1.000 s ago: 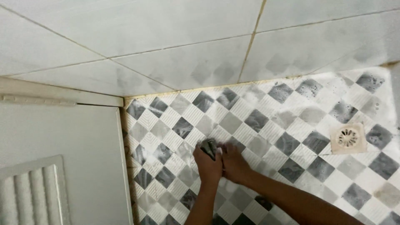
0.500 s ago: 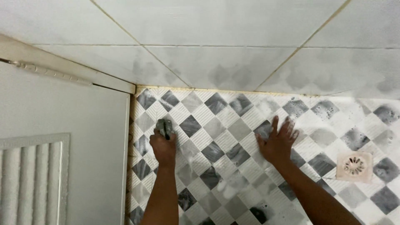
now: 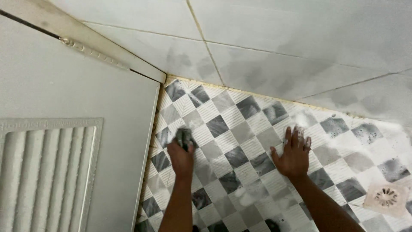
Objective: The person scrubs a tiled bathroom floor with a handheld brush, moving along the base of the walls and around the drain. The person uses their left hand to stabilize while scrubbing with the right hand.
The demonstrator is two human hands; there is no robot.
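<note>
Left hand [image 3: 181, 157] is closing around a small grey scrubbing pad [image 3: 185, 137], pressing it onto the soapy checkered floor [image 3: 240, 129] just beside the white door [image 3: 86, 129], apparently for rubbing pressure. Right hand [image 3: 294, 154] is lying open and flat on the wet tiles, fingers spread, seemingly bracing the person; the pad is sticking out past the left fingertips, well apart from the floor drain [image 3: 385, 196]

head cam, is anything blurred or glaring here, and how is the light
Head view: soft, even light with no hard shadows; the left hand and the grey scrubbing pad it grips are motion-blurred, while the right hand, flat on the checkered floor, is sharper; the glossy wall tiles show faint reflections of the floor pattern; soapy film whitens the floor near the drain.
</note>
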